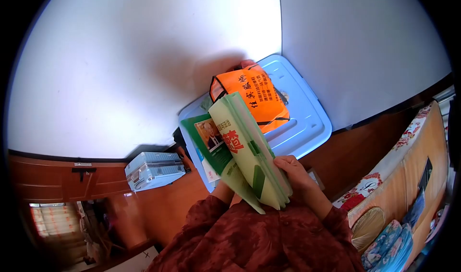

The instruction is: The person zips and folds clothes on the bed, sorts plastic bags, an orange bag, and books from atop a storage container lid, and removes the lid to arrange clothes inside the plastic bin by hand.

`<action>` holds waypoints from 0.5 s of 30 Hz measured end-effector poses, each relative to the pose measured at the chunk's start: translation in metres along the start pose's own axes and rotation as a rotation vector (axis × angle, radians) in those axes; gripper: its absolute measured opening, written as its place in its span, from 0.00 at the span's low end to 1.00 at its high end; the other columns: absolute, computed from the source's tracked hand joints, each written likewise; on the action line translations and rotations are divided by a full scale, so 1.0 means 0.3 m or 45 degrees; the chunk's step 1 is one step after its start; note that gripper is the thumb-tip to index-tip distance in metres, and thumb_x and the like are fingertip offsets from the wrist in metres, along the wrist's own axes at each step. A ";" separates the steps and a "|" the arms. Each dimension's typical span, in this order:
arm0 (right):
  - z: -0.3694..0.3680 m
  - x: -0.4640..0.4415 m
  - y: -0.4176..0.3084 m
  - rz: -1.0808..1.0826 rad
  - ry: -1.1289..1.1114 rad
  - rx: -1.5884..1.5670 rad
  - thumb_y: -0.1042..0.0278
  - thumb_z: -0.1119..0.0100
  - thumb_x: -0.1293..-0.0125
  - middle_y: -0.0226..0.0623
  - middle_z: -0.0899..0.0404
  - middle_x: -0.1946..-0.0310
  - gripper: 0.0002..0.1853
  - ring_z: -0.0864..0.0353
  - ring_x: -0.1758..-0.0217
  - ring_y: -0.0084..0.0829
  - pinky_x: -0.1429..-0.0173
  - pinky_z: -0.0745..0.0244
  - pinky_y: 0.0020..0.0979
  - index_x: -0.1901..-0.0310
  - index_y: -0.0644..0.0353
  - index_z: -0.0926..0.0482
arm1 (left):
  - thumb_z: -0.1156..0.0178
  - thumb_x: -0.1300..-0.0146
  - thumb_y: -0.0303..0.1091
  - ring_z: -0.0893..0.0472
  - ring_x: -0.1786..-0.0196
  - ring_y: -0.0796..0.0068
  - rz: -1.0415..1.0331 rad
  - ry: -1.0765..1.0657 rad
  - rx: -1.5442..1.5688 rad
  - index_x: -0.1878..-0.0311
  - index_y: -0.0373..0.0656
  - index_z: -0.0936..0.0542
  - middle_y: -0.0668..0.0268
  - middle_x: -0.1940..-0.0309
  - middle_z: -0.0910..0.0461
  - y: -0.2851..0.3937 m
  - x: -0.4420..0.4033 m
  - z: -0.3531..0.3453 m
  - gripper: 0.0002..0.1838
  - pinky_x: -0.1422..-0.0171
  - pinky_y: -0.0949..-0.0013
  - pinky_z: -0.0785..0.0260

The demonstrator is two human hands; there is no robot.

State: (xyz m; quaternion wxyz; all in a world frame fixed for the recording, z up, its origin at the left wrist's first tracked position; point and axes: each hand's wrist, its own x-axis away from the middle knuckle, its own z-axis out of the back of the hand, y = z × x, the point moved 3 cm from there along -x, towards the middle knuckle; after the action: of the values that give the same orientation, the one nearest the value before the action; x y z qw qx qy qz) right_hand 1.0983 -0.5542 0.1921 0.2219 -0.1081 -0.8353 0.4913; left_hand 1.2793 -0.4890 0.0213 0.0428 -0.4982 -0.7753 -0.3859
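Observation:
A thick pale-green book (247,147) with red lettering is held tilted in front of my body. Its green cover flap (206,140), printed with a portrait photo, stands folded out on the left. My right hand (298,178) grips the book's right edge, thumb on top. My left hand (224,193) reaches beneath the flap; only a bit near the wrist shows, and its fingers are hidden. Just beyond the book, an orange bag (261,96) with black lettering lies on the blue lid of a storage box (307,113).
White walls meet in a corner behind the box. A light-blue hard case (154,170) stands on the brown floor to the left. On the right is a wooden bed frame (403,161) with floral bedding, and blue floral fabric (391,245) lies near it.

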 end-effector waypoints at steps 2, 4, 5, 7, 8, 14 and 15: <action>0.024 -0.044 0.053 -0.042 -0.116 0.099 0.63 0.54 0.34 0.31 0.21 0.66 0.14 0.24 0.69 0.17 0.65 0.27 0.20 0.58 0.65 0.22 | 0.62 0.31 0.53 0.23 0.49 0.66 -0.090 0.026 0.033 0.43 0.40 0.32 0.60 0.49 0.25 0.062 -0.036 -0.012 0.27 0.42 0.63 0.31; 0.005 -0.062 0.059 -0.117 -0.128 0.147 0.63 0.52 0.35 0.33 0.21 0.64 0.15 0.24 0.66 0.19 0.63 0.28 0.21 0.56 0.65 0.24 | 0.62 0.31 0.53 0.23 0.49 0.66 -0.181 0.057 0.069 0.43 0.40 0.32 0.60 0.49 0.25 0.128 -0.014 0.037 0.27 0.42 0.63 0.31; -0.054 -0.058 0.027 -0.171 -0.086 0.151 0.63 0.51 0.36 0.33 0.22 0.63 0.15 0.24 0.63 0.20 0.60 0.29 0.22 0.55 0.66 0.25 | 0.62 0.31 0.53 0.23 0.49 0.66 -0.228 0.074 0.078 0.43 0.40 0.32 0.60 0.49 0.25 0.159 0.010 0.070 0.27 0.42 0.63 0.31; -0.102 -0.089 0.039 -0.048 -0.112 0.340 0.62 0.49 0.38 0.35 0.23 0.60 0.18 0.25 0.59 0.23 0.56 0.30 0.26 0.52 0.66 0.27 | 0.62 0.31 0.53 0.23 0.49 0.66 -0.310 0.113 0.074 0.43 0.40 0.32 0.60 0.49 0.25 0.205 0.050 0.140 0.27 0.42 0.63 0.31; -0.094 -0.129 0.095 0.126 -0.180 0.524 0.61 0.48 0.39 0.37 0.24 0.58 0.20 0.25 0.57 0.25 0.53 0.30 0.28 0.50 0.66 0.29 | 0.63 0.31 0.55 0.22 0.50 0.64 -0.374 0.129 0.060 0.42 0.41 0.33 0.60 0.48 0.25 0.218 0.067 0.176 0.28 0.44 0.61 0.29; -0.055 -0.298 0.445 0.138 -0.175 0.795 0.64 0.45 0.46 0.48 0.25 0.54 0.25 0.24 0.52 0.38 0.48 0.31 0.33 0.46 0.64 0.33 | 0.64 0.32 0.57 0.24 0.48 0.64 -0.273 0.389 -0.024 0.40 0.43 0.34 0.62 0.46 0.26 0.176 0.204 0.399 0.30 0.45 0.61 0.28; -0.041 -0.330 0.502 0.140 -0.147 0.868 0.65 0.45 0.47 0.50 0.25 0.54 0.25 0.24 0.52 0.40 0.49 0.31 0.33 0.46 0.64 0.33 | 0.65 0.32 0.57 0.24 0.48 0.64 -0.255 0.465 -0.033 0.40 0.43 0.34 0.62 0.47 0.26 0.163 0.222 0.424 0.30 0.45 0.60 0.28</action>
State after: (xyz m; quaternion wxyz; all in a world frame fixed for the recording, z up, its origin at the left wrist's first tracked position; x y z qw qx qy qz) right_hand 1.1855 -0.5096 0.0402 0.1708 -0.0444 -0.6273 0.7585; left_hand 1.3261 -0.3482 -0.0104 0.1377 -0.3408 -0.7952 -0.4822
